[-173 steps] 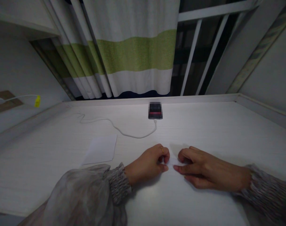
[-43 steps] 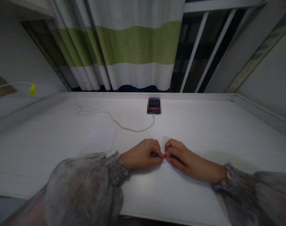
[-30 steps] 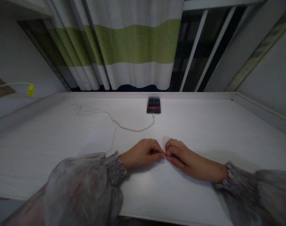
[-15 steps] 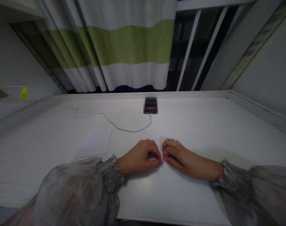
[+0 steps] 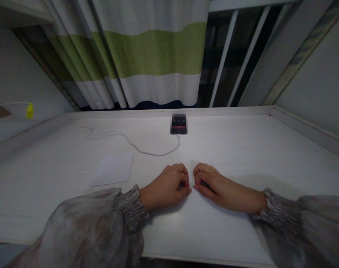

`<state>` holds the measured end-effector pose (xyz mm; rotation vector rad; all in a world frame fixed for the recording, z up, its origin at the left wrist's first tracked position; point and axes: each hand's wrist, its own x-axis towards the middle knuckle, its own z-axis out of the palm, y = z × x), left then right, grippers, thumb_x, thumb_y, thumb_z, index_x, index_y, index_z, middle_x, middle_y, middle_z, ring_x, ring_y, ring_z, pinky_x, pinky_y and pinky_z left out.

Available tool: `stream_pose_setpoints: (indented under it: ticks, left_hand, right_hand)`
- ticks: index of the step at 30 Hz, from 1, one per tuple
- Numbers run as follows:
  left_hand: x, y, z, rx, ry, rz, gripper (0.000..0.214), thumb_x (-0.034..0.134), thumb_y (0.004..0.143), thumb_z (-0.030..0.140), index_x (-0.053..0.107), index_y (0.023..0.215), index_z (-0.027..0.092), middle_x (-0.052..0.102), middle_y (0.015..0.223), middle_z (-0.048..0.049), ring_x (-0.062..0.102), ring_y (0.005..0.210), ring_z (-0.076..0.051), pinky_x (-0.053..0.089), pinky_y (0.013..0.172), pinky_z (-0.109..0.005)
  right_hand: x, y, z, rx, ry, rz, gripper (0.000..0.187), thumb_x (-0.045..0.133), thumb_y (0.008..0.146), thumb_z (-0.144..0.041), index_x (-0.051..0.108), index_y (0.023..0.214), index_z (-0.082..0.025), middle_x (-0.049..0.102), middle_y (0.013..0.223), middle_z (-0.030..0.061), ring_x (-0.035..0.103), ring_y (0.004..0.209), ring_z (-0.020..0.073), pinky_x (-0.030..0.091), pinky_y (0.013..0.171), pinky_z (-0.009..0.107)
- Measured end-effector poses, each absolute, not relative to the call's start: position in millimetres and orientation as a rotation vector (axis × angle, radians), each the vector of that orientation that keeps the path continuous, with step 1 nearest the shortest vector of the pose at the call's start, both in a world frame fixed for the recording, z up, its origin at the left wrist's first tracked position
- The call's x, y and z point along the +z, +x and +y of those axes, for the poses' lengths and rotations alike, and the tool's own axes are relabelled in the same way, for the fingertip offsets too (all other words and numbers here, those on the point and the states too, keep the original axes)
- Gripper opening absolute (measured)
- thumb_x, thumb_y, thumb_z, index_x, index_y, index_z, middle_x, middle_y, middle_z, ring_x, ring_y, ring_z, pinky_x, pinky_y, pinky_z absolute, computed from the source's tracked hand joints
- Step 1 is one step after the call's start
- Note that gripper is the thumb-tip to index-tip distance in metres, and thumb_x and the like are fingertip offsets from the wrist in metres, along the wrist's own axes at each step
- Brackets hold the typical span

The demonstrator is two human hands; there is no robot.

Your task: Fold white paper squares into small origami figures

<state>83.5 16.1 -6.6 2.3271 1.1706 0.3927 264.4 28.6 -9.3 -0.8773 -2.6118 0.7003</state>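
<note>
A small piece of white paper (image 5: 192, 187), mostly hidden, bridges the narrow gap between the left hand (image 5: 169, 188) and the right hand (image 5: 223, 188), low over the bench (image 5: 169, 238). Each hand's grip is pinched together on one side of it.

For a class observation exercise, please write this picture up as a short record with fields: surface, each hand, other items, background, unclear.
Surface: white tabletop
Left hand: left hand, ring on one finger, pinching a white sliver
Right hand: right hand, pinching the sliver's other side
Other items: white sheet, lying flat; dark device, joined to a white cable
Background: curtain with a green band
Unclear: the sliver's full shape, mostly hidden by fingers
</note>
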Motion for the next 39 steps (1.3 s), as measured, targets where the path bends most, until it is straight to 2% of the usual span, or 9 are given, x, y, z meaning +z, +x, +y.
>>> stream_pose_setpoints:
  ticks: [14,21,26,39]
  left_hand:
    - [-12.2,85.4,16.0,0.405,2.143,1.300,0.009,0.057,0.067,0.017,0.051,0.060,0.016,0.054,0.077,-0.0027,0.048,0.073,-0.015,0.039,0.070,-0.028]
    - [-11.2,84.6,14.2,0.408,2.155,1.282,0.005,0.055,0.070,0.017,0.050,0.068,0.016,0.052,0.079,-0.0017,0.046,0.075,-0.014,0.037,0.073,-0.029]
    - [-9.7,84.0,14.4,0.390,2.111,1.320,0.016,0.058,0.069,0.018,0.047,0.080,0.017,0.050,0.076,0.0000,0.045,0.074,-0.015,0.036,0.072,-0.030]
    - [-10.9,85.9,16.4,0.402,2.171,1.272,0.015,0.059,0.068,0.013,0.051,0.080,0.017,0.052,0.079,-0.0006,0.044,0.072,-0.014,0.036,0.068,-0.028]
  right_hand:
    - [-14.5,264.4,30.4,0.715,-0.897,-2.619,0.011,0.042,0.081,-0.010,0.045,0.074,-0.017,0.047,0.083,0.0055,0.043,0.081,0.0182,0.041,0.078,0.037]
    - [-15.9,264.3,30.8,0.723,-0.887,-2.614,0.011,0.042,0.081,-0.010,0.043,0.074,-0.018,0.045,0.084,0.0050,0.043,0.081,0.0179,0.041,0.078,0.036]
    - [-13.6,264.5,30.0,0.730,-0.891,-2.620,0.012,0.041,0.081,-0.009,0.042,0.075,-0.019,0.045,0.084,0.0048,0.042,0.081,0.0178,0.040,0.077,0.036]
    - [-14.9,262.6,28.8,0.716,-0.908,-2.613,0.011,0.039,0.083,-0.010,0.043,0.077,-0.018,0.047,0.085,0.0060,0.042,0.082,0.0184,0.039,0.079,0.036]
